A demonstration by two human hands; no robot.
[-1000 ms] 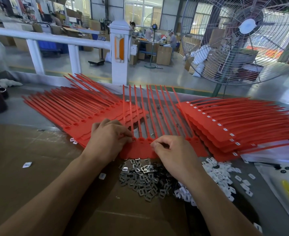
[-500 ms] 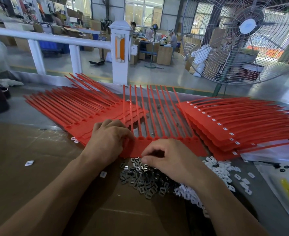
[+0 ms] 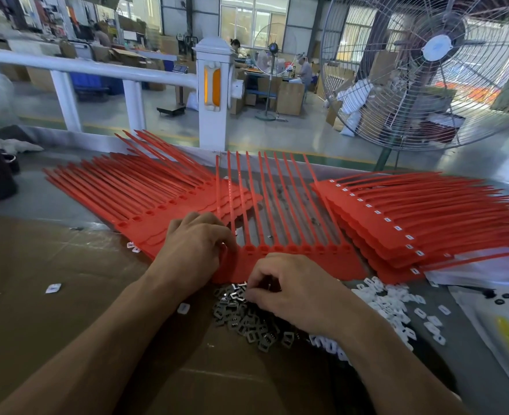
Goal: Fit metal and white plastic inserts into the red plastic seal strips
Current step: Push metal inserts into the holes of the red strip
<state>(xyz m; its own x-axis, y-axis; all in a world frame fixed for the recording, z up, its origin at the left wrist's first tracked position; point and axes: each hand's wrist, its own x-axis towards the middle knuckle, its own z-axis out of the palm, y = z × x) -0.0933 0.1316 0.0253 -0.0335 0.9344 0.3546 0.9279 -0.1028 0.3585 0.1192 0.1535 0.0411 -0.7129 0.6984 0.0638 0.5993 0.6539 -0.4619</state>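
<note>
Both hands busy: my left hand [image 3: 196, 247] grips the red plastic seal strip [image 3: 292, 259]; right hand [image 3: 292, 292] fingers curl, pinching into the grey metal inserts [image 3: 241, 316].

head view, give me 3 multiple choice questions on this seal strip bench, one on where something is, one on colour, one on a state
1. Where does the pile of metal inserts lie?
A. on the far rail
B. on the cardboard just in front of the middle red strip set
C. on top of the right-hand stack

2. What colour are the small inserts seated in the heads of the right-hand stack of strips?
A. white
B. black
C. yellow

3. What is the right hand doing?
A. lying flat and open on the white plastic inserts
B. lifting a strip clear of the bench
C. reaching with curled fingers into the metal pile

Answers: 1 B, the grey pieces sit directly below the strip heads. 2 A, white squares show along the stack's edge. 3 C, its fingertips meet at the pile's top edge, while the left hand presses on the strip set.
</note>
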